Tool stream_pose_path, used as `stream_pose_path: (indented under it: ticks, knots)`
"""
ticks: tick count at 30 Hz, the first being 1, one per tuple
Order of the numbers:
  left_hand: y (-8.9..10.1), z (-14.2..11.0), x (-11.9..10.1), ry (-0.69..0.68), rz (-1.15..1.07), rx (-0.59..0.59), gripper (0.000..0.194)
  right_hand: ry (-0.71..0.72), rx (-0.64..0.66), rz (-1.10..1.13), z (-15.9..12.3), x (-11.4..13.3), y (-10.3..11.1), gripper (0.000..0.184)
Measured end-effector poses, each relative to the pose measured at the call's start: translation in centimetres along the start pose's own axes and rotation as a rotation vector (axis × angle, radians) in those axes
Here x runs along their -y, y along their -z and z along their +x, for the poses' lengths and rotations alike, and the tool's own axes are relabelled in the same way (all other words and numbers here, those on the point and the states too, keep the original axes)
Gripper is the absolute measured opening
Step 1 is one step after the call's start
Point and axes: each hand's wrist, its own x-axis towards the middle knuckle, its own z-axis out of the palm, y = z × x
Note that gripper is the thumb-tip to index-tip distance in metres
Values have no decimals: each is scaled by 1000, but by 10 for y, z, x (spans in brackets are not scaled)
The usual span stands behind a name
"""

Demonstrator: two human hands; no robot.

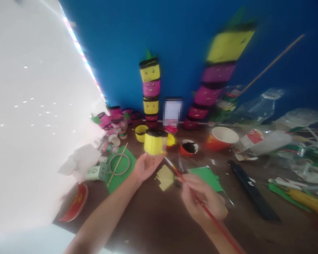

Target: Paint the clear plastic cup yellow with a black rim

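Observation:
My left hand (pixel 146 167) grips a yellow painted cup (pixel 153 144) with a black rim from below and behind, over the middle of the table. In my right hand (pixel 201 195) is a long red paintbrush (pixel 203 207), its tip pointing up and left near the cup's lower right edge. Whether the bristles touch the cup I cannot tell. Beneath the two hands lies a torn piece of yellowish paper (pixel 164 177). Behind the held cup stand another yellow ring-shaped piece (pixel 141 134) and a small red container with black paint (pixel 188 147).
Stacks of yellow and magenta cups with drawn faces (pixel 151 88) stand against the blue wall (pixel 116 31). Green sheets (pixel 208 177) lie either side. At right are an orange-and-white paper cup (pixel 222 139), plastic bottles (pixel 265 102) and a long black object (pixel 251 190).

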Motion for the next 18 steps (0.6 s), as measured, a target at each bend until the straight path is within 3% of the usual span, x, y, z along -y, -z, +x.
stream_pose_path:
  ticks: [14,18]
  knots:
    - [-2,-1,0,-10,-18,27,58,0,-25,56,-3,-1,-3,24]
    - [-2,-1,0,0,-35,-34,58,48,-1,75,-1,-1,-2,24]
